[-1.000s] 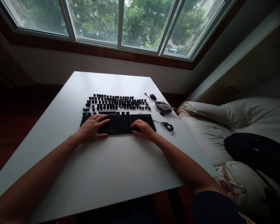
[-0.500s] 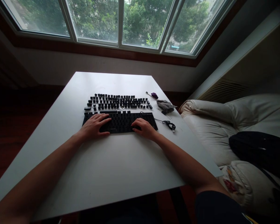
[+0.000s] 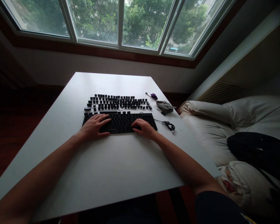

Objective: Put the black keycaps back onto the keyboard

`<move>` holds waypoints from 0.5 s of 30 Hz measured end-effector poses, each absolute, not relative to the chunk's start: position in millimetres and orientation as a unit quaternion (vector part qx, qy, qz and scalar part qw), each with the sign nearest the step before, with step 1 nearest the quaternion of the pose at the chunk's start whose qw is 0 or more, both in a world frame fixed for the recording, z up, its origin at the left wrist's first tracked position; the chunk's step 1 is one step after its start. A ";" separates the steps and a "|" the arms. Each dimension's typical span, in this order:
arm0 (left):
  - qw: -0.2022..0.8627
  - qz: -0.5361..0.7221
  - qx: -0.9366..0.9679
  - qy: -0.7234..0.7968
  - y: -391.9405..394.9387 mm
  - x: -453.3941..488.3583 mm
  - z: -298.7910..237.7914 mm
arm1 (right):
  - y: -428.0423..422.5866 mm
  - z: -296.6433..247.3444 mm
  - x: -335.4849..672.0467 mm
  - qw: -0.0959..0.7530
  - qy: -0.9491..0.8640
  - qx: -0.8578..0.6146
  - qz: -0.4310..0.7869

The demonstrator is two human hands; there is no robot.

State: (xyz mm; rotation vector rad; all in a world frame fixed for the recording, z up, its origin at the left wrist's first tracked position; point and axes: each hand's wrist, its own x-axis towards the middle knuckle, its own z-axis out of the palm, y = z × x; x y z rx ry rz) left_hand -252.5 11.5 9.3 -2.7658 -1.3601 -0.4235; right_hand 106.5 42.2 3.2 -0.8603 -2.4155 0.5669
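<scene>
A black keyboard base (image 3: 121, 123) without its keycaps lies flat on the white table (image 3: 112, 168). My left hand (image 3: 94, 125) rests over its left end, thumb and fingers spread. On the right part of the base is my right hand (image 3: 145, 128), fingers bent, with a gap between thumb and forefinger and nothing visible in it. Behind the base, loose black keycaps (image 3: 121, 102) stand in rows. A long spacebar keycap (image 3: 108, 112) lies just beyond the base's back edge. Among the keycaps is a thin ring-shaped tool (image 3: 120, 108), hard to make out.
To the right lie a coiled black cable (image 3: 169, 125), a grey cloth (image 3: 165, 106), a small brush (image 3: 147, 94) and a purple item (image 3: 154, 96). A pale sofa (image 3: 205, 124) with a dark bag (image 3: 259, 152) stands beside the table's right edge. Windows are ahead.
Both hands stay in place on the keyboard base. Only the camera view has shifted very slightly.
</scene>
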 end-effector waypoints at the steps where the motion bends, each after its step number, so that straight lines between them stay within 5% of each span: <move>1: 0.016 -0.136 -0.889 -0.437 11.4 -252.3 9.4 | 42.1 3.4 106.6 0.253 -0.892 -0.314 0.205; 15: 0.014 -0.143 -0.887 -0.438 12.0 -252.7 7.4 | 40.4 2.9 104.2 0.255 -0.885 -0.325 0.214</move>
